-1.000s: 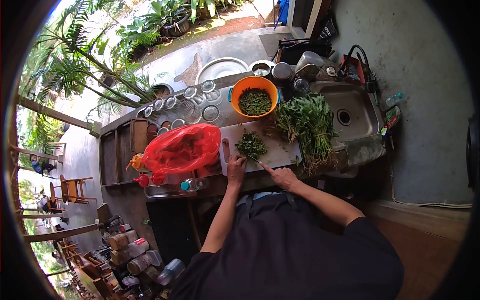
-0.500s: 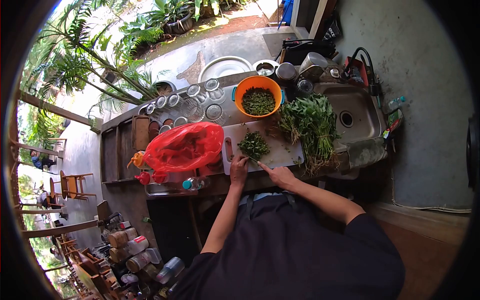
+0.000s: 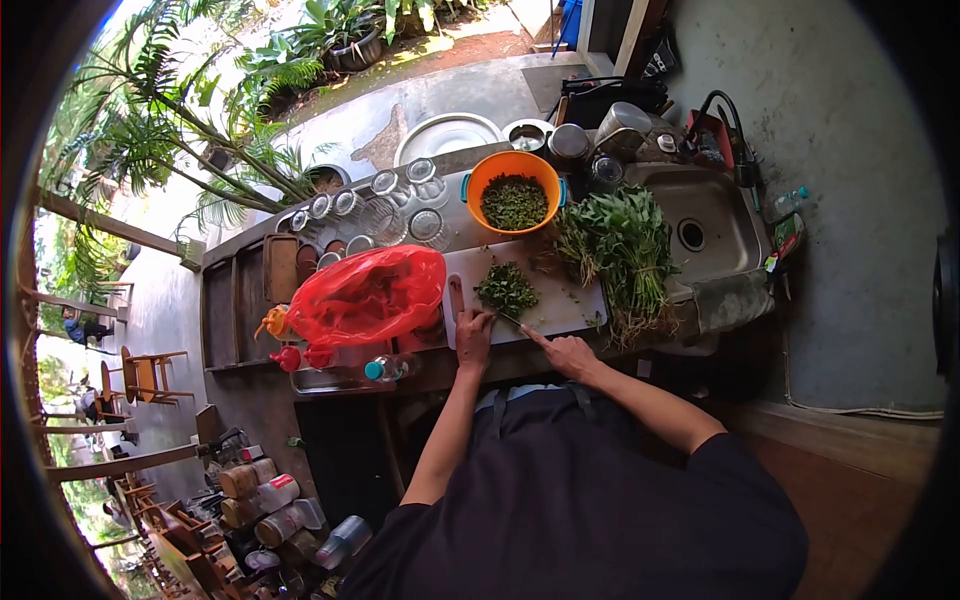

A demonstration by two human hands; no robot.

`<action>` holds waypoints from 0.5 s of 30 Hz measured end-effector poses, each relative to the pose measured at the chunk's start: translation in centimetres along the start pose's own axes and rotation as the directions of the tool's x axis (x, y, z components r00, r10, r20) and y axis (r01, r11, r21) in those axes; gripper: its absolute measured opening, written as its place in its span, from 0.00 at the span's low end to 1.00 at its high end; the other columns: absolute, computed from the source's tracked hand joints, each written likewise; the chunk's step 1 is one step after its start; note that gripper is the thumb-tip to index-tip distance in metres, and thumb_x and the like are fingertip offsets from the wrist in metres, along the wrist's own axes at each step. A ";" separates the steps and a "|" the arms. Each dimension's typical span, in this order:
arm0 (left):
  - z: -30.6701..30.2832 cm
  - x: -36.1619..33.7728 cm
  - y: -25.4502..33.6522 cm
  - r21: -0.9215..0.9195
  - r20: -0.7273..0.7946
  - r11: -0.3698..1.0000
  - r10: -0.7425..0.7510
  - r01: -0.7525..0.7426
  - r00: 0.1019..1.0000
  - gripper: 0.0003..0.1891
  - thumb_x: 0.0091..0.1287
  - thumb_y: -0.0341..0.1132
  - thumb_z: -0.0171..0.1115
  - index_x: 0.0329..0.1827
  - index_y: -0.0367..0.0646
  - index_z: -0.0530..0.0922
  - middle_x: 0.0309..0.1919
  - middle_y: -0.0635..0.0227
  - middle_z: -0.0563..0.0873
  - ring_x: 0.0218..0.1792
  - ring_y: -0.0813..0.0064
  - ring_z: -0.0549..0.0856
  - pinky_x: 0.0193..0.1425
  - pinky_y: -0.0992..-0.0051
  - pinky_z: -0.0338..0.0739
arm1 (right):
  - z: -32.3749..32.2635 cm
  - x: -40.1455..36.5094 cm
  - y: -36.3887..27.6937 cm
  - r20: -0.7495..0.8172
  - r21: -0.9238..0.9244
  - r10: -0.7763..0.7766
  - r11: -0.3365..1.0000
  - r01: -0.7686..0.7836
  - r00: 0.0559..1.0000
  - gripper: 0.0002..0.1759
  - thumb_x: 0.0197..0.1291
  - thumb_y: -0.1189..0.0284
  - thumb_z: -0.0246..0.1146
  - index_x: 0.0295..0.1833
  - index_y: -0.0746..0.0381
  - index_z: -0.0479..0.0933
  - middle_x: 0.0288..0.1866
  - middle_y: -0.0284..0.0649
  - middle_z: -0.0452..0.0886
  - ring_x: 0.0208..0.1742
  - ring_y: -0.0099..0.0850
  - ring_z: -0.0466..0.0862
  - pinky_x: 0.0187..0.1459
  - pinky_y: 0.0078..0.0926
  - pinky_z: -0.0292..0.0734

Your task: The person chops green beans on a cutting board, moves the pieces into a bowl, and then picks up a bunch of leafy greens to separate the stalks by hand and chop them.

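Note:
My right hand is closed around the handle of a knife, index finger along its top. The blade points left, low on a white cutting board. My left hand is at the board's lower left, fingers bent together by the blade; what they pinch is too small to make out. Just above the blade is a small heap of cut leafy greens. To the right lies a big bunch of long-stemmed greens, roots toward me. An orange colander behind the board holds chopped greens.
A red plastic bag borders the board's left side, with a teal-capped bottle in front. Several upturned glasses stand behind the bag. At right is a metal sink with a cloth on its front edge.
My left hand has shifted slightly left, and my right hand has moved slightly right and down with the knife. The view has moved a little. The greens look about the same.

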State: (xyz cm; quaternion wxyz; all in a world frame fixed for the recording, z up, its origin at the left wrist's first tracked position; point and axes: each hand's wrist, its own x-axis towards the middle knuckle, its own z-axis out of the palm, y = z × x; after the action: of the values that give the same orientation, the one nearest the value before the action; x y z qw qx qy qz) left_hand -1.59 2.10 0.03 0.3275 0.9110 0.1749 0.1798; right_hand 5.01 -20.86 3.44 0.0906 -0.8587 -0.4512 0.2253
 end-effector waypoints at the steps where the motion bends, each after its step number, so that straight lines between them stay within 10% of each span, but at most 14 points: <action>1: 0.0 0.0 -0.2 -0.025 0.017 0.999 0.028 -0.027 0.999 0.07 0.60 0.29 0.68 0.41 0.41 0.87 0.38 0.60 0.84 0.46 0.58 0.82 0.51 0.63 0.78 | 0.0 0.0 0.0 -0.021 0.016 -0.005 1.000 0.005 1.000 0.46 0.67 0.73 0.51 0.84 0.38 0.37 0.27 0.48 0.82 0.26 0.48 0.83 0.34 0.51 0.79; 15: 0.3 -0.4 -0.2 -0.075 0.054 0.997 0.030 -0.026 0.998 0.08 0.63 0.27 0.65 0.43 0.38 0.87 0.40 0.58 0.86 0.46 0.56 0.85 0.52 0.62 0.79 | -3.8 0.4 -2.6 0.016 0.060 0.001 0.998 -0.002 1.000 0.42 0.66 0.71 0.52 0.83 0.40 0.46 0.28 0.52 0.83 0.30 0.51 0.84 0.38 0.51 0.80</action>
State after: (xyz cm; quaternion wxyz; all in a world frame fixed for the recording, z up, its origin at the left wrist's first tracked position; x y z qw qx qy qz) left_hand -1.82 1.92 -0.41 0.3631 0.9052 0.1462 0.1654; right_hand 5.08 -18.84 7.65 0.1127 -0.8541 -0.4445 0.2454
